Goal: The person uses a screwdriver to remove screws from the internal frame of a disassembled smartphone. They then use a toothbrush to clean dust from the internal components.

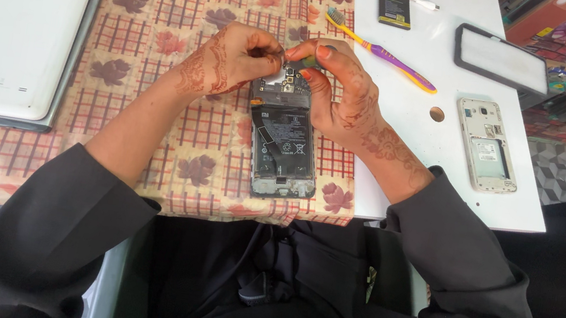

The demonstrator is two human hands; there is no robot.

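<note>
From where I watched, the opened smartphone point(282, 144) lay flat on the checked tablecloth point(167, 27) of the worktop, back cover off and battery showing, its lower end toward the body, likely so the upper end sat within easy reach of both hands. The left hand point(227, 59) rested at the phone's eleven o'clock corner, fingers curled and pinched onto a small pale part at the top edge. The right hand point(339, 92) closed in from one o'clock, gripping a slim tool whose tip met the same spot; I could not make out the tool's kind. At nine o'clock, well apart, lay a white tablet point(8, 32), face down. At three o'clock sat a second stripped phone point(486, 146), and at one o'clock a toothbrush point(383, 50), beyond it a small black battery point(394, 10).
</note>
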